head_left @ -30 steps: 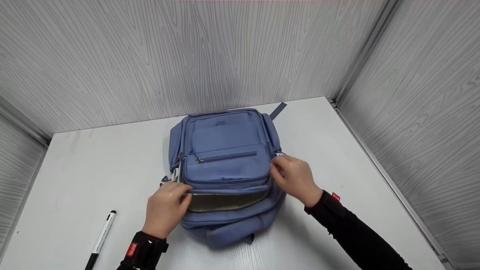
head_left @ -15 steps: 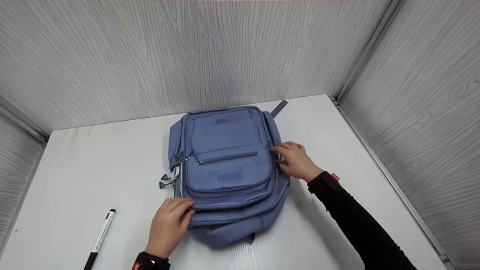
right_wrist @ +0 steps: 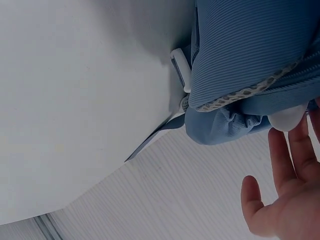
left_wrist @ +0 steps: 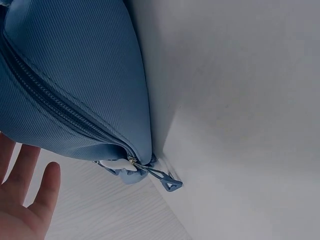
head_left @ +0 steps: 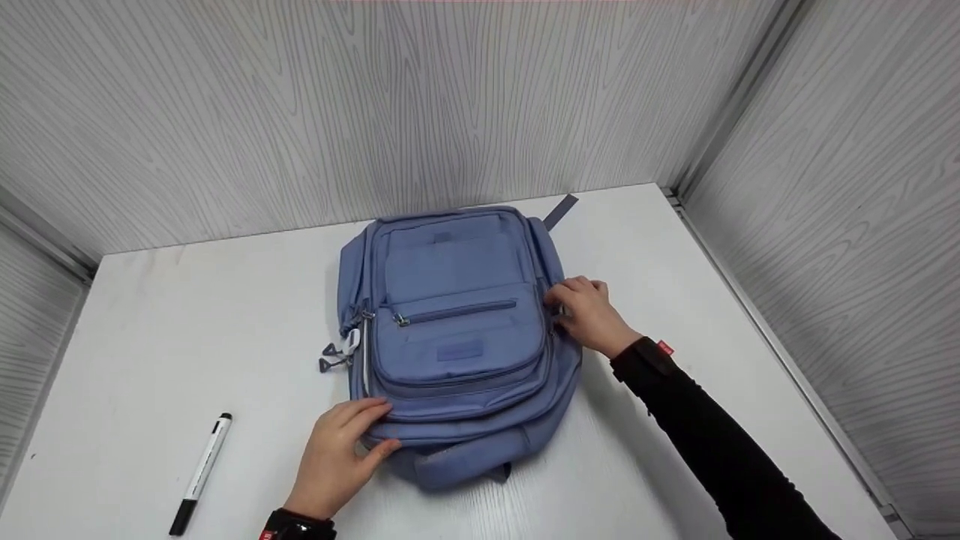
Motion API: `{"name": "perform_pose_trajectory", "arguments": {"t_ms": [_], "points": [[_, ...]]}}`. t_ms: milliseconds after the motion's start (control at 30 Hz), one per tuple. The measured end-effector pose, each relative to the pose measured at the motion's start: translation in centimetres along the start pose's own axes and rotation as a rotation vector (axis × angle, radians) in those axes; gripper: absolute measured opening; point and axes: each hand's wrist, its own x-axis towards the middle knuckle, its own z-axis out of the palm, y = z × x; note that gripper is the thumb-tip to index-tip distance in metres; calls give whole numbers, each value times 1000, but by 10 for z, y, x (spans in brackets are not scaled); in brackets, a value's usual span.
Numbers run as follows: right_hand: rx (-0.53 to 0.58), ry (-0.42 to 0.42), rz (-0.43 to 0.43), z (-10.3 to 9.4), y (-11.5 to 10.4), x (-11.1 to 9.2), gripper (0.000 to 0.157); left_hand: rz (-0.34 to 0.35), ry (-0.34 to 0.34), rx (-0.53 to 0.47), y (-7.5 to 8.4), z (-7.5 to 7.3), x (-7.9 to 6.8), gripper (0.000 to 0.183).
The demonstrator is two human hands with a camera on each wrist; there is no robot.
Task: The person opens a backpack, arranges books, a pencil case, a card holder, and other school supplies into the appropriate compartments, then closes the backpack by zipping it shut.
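Note:
A blue backpack (head_left: pixel 454 322) lies on the white table with its front panel facing up. My left hand (head_left: pixel 334 454) touches its lower left edge, thumb and fingers spread apart; in the left wrist view, straight fingers (left_wrist: pixel 22 167) show beside the bag's zipper (left_wrist: pixel 65 110). At the bag's right side rests my right hand (head_left: pixel 590 315), its fingertips partly hidden by the fabric. In the right wrist view, its extended fingers (right_wrist: pixel 282 160) reach a white rounded piece (right_wrist: pixel 289 119) on the bag. Zipper pulls (head_left: pixel 330 358) hang out at the left side.
A white marker with a black cap (head_left: pixel 201 472) lies on the table (head_left: pixel 202 322) at the left. Grey wood-grain panels (head_left: pixel 420 105) stand behind and on both sides. A dark strap end (head_left: pixel 561 213) sticks out at the bag's upper right.
The front panel has come down toward me, and the gaping compartment is now covered. My left thumb has moved away from the fingers. My right hand has shifted slightly up the bag's side.

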Motion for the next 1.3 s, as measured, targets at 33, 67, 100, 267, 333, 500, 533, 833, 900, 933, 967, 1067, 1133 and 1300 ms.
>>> {"name": "perform_pose_trajectory", "arguments": {"t_ms": [33, 67, 100, 267, 333, 500, 533, 833, 900, 933, 967, 1067, 1133, 1300], "points": [[7, 4, -2, 0, 0, 0, 18, -1, -3, 0, 0, 0, 0, 45], [14, 7, -3, 0, 0, -1, 17, -1, -4, 0, 1, 0, 0, 44], [18, 12, -3, -1, 0, -1, 17, 1, -3, 1, 1, 0, 0, 44], [-31, 45, -8, -11, -6, -10, 18, 50, 7, 5, 2, 0, -1, 42], [-59, 52, -8, -16, -10, -16, 13, 81, 4, 3, 1, 0, -2, 47], [-103, 14, 23, -26, -23, -32, 6, 159, 9, 39, 0, 2, -3, 54], [-102, -1, 34, -27, -25, -35, 6, 173, 19, 54, 0, 2, -3, 53], [-19, -84, 114, -26, -57, -55, 5, 246, 130, 82, 2, 13, 1, 39], [-15, -80, 109, -25, -64, -58, 5, 249, 141, 82, 3, 14, 1, 37], [-12, -77, 102, -24, -67, -60, 6, 249, 144, 84, 3, 15, 1, 36], [-9, -75, 93, -24, -70, -62, 6, 246, 146, 88, 3, 16, 1, 36], [22, -88, 42, -25, -80, -69, 8, 237, 147, 98, 4, 17, 1, 36], [45, -101, 7, -25, -88, -74, 9, 232, 145, 104, 5, 18, 0, 36], [103, -111, -33, -18, -110, -79, 8, 218, 134, 107, 6, 18, 0, 37]]}}
